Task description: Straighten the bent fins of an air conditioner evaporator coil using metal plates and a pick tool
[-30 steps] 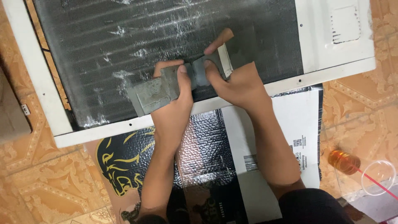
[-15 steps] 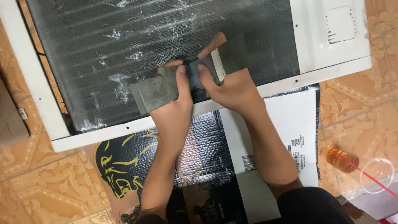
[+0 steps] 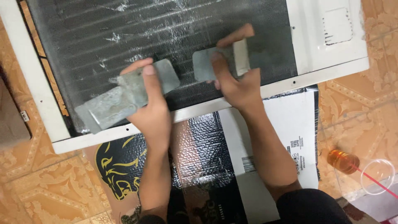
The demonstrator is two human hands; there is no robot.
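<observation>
A white-framed unit lies flat on the floor with a dark finned coil panel facing up. My left hand grips a long flat grey metal plate and holds it over the coil's lower left part. My right hand holds a smaller grey metal piece with a pale block at its right end, over the coil's lower right part. The two pieces are apart, a small gap of coil showing between them.
Flattened cardboard with dark printed and silver patches lies under the unit's near edge. An amber drink cup and a clear plastic lid with a red straw sit on the patterned orange floor tiles at right.
The two metal pieces were pressed together at the middle of the coil. Now they are separated: my left hand has swung its plate left and down, and my right hand moved right and up.
</observation>
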